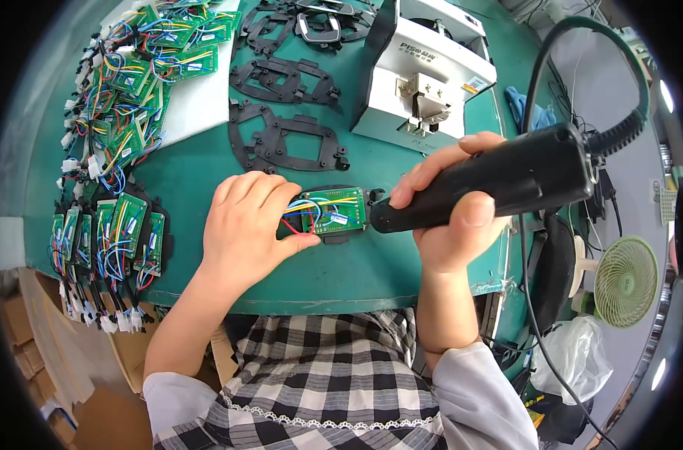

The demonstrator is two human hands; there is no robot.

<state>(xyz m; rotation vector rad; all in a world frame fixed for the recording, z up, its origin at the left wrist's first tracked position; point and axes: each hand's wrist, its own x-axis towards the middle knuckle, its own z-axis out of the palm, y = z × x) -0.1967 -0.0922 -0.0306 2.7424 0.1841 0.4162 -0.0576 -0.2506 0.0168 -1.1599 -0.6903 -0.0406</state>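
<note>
My left hand [240,229] grips the left end of a green circuit board [350,204], thumb along its near edge and fingers at the far side. Yellow, blue, white and red wires run over the board. Under it lies a black plastic frame [341,239], its edges showing around the board, on the green table. A black electric screwdriver [506,184] is wrapped in my right hand [450,244], slanting down to the left. Its lower end reaches the board's right end; the bit and whatever it touches are hidden.
Loose wired boards [127,75] heap at the far left, partly on a white sheet [195,109]. Nearer, several boards sit on black frames [160,259]. Bare frames [300,142] lie beyond my hands, beside a white machine [401,82]. The screwdriver's cable [544,60] loops right, near a green fan [625,281].
</note>
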